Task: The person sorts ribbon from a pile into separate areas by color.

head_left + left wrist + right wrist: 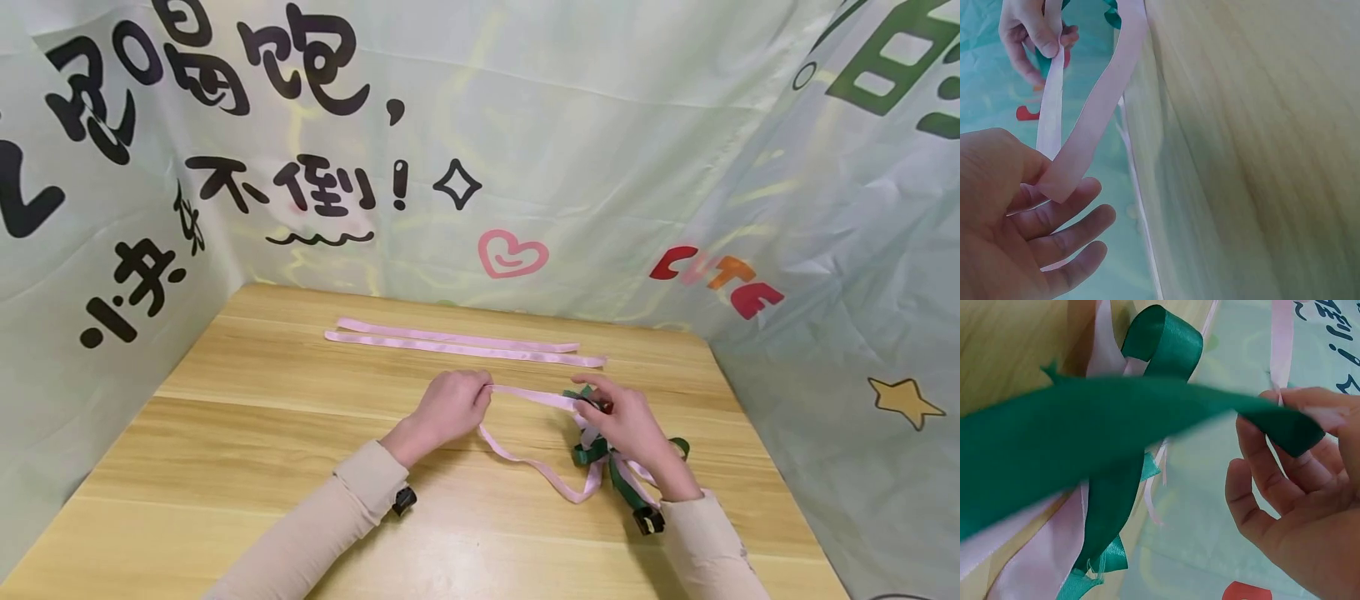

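your left grip pinched a pink satin ribbon at a fold, its two strands running rightward. your right grip pinched one strand with a green satin ribbon, above tangled loops. two straight pink strips lay beyond your grips on the wooden surface.

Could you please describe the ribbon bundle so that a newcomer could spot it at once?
Find the wooden table, then the right hand above its right side. Below that hand in the head view is the ribbon bundle. Unlike the two straight pink strips farther back, it mixes green with pink.
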`<state>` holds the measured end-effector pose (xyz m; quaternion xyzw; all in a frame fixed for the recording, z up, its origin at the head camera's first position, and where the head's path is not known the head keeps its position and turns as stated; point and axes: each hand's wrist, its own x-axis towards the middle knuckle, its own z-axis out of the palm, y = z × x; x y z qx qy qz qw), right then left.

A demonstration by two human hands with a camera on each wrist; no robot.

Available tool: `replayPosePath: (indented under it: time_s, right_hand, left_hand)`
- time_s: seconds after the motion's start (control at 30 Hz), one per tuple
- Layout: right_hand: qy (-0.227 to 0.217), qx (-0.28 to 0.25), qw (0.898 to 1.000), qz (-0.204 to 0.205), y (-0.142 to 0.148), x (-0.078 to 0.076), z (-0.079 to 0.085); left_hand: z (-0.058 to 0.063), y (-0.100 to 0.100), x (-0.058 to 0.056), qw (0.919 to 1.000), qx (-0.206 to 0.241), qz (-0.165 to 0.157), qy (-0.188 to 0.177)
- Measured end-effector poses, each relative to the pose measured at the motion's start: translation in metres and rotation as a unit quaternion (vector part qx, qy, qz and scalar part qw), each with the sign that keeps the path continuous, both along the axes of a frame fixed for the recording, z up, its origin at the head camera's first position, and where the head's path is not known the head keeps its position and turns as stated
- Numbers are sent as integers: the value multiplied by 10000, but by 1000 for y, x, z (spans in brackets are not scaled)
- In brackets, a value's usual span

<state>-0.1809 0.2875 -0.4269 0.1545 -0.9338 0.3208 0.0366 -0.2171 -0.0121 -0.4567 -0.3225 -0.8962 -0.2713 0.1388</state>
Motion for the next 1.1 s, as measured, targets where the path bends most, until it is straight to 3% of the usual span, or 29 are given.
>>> replayPosePath:
  time_s: [0.23, 0.47, 0.67, 0.93, 1.1]
  right_hand:
    - [105, -84, 9992, 382, 0, 0, 1]
    - [-149, 247, 9988, 386, -3, 2, 2]
    - [-85, 499, 9980, 367, -6, 3, 4]
    - [-441, 199, 9988, 67, -6, 0, 7]
    - [-368, 200, 9991, -92, -7, -2, 8]
  left_hand:
    - [2, -2, -1, 10000, 62, 17, 2]
    - [1, -2, -1, 9997, 121, 19, 188]
    - [3, -4, 0, 9996, 65, 101, 241]
    - [8, -17, 0, 9998, 55, 176, 30]
    - [12, -35, 1, 9991, 61, 268, -321]
